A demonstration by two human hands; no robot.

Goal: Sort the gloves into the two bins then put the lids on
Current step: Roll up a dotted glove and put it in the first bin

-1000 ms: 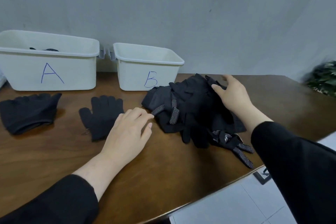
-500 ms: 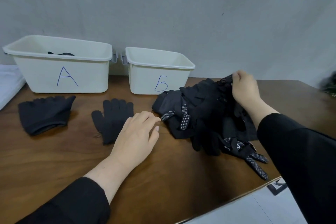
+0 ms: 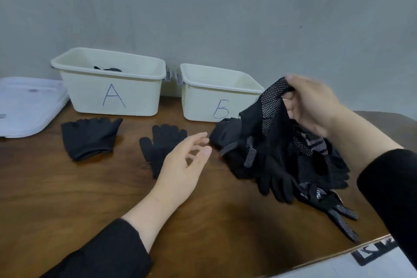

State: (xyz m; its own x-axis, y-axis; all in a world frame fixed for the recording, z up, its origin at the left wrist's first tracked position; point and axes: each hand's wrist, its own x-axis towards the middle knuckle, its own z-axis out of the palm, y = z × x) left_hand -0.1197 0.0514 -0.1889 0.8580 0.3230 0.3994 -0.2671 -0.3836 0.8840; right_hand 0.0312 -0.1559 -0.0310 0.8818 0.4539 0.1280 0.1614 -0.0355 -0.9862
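Two cream bins stand at the back of the table: bin A (image 3: pixel 90 92) with a dark glove inside, and bin B (image 3: pixel 200 104) to its right. A heap of black gloves (image 3: pixel 293 165) lies in front of bin B. My right hand (image 3: pixel 313 106) pinches a black dotted glove (image 3: pixel 268 106) and holds it up above the heap. My left hand (image 3: pixel 180 169) hovers over the table with loosely curled fingers, holding nothing, just right of a plain black glove (image 3: pixel 162 144). A fingerless black glove (image 3: pixel 90 135) lies in front of bin A.
White lids (image 3: pixel 24 106) are stacked at the far left beside bin A. The wooden table (image 3: pixel 67 198) ends at a front edge on the lower right, with white floor tiles beyond. A grey wall stands right behind the bins.
My right hand has lifted a dotted glove up off the heap. My left hand has risen from the table and its fingers have curled loosely.
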